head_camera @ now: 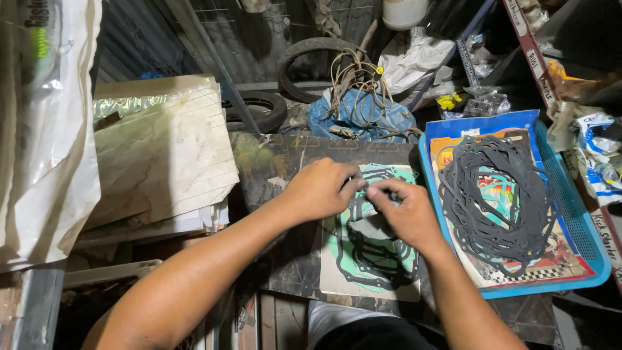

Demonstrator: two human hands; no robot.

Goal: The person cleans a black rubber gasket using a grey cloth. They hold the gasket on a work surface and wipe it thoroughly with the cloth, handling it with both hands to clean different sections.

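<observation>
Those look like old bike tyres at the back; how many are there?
2: one tyre stands against the back wall, another tyre lies lower left of it. More may be hidden behind clutter.

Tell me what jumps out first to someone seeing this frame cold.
Centre frame, the left hand and right hand meet over a green card carrying dark gaskets, fingers pinching one at its top edge. Just right, a blue tray holds a tangled heap of black gaskets on printed cards. Behind, old tyres and a bundle of cord sit in clutter.
</observation>
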